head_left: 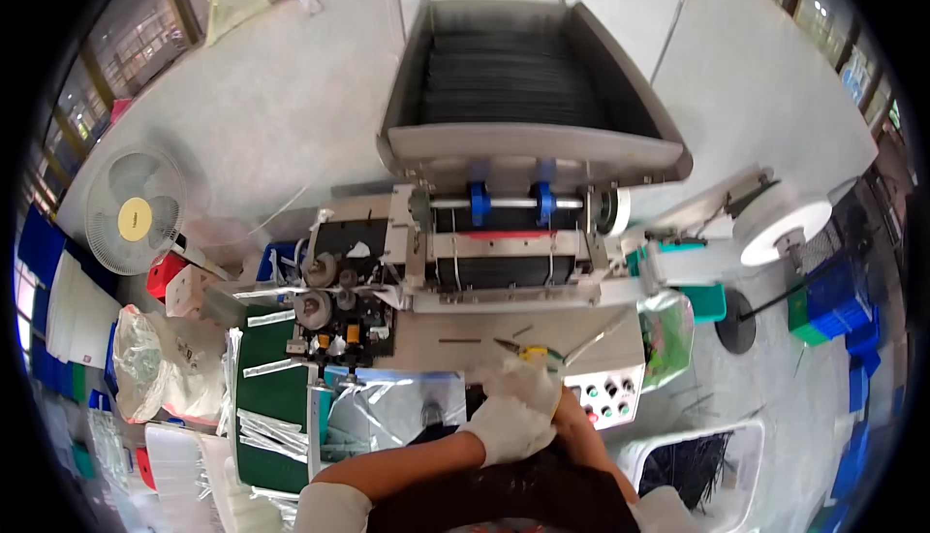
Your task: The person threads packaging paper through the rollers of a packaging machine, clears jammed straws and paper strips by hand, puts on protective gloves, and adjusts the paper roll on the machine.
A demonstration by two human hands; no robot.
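Both my hands wear white gloves and are pressed together in front of my body, at the near edge of the machine's table (417, 331). My left hand (506, 428) comes in from the left and lies against my right hand (528, 384). The fingers of both overlap and are smeared, so whatever they hold cannot be made out. Just beyond my right hand, pliers (533, 351) with yellow and green on the handles rest at the table's front, tips to the left. A thin dark rod (459, 340) lies on the table farther left.
A machine with blue-clamped rollers (480, 203) stands ahead, below a hopper (538, 136) of black strips. At left are a fan (134, 218) and a green conveyor (262, 344) with silvery wrapped strips. A button panel (603, 397), bin (751, 494) and white reel (780, 228) are right.
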